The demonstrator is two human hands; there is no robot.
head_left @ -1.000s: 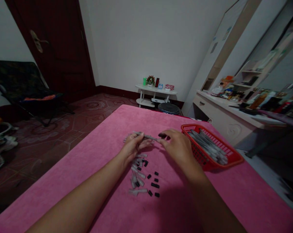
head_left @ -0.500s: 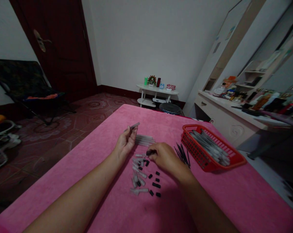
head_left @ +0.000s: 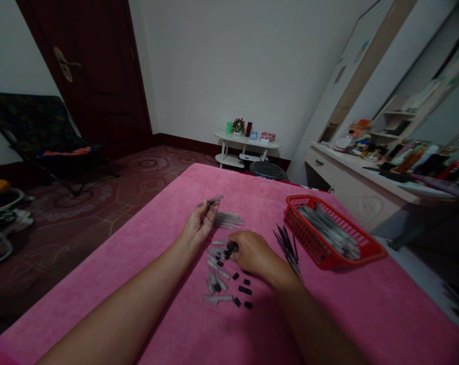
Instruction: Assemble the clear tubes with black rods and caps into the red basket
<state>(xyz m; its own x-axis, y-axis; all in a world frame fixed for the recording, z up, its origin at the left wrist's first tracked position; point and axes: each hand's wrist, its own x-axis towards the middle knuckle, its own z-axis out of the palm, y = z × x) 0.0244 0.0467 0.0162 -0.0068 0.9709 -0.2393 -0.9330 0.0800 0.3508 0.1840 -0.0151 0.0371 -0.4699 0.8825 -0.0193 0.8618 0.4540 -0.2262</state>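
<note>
My left hand (head_left: 198, 223) is closed around a slim greyish tube like a pen barrel (head_left: 217, 198), held tilted above the cloth. Close beside that hand lies a row of similar clear tubes (head_left: 230, 220). My right hand (head_left: 254, 253) is lower on the cloth, thumb and fingers pinched together over the small parts; whatever is between the fingertips is hidden. Around it are scattered clear caps (head_left: 223, 274) and several short black plugs (head_left: 245, 290). Dark thin sticks, like pen refills (head_left: 286, 242), lie to the right of my right wrist.
A red plastic basket (head_left: 309, 248) holding many thin grey pens or tubes (head_left: 330, 228) stands on the pink cloth (head_left: 252, 197) at the right. Beyond the table are a round dark stool (head_left: 267, 170) and a white shelf (head_left: 248, 139). A cluttered dresser (head_left: 366, 177) flanks the right side.
My right hand has shifted slightly toward me, its fingertips now lower among the small parts. My left hand, still gripping the tube, has moved a little to the right.
</note>
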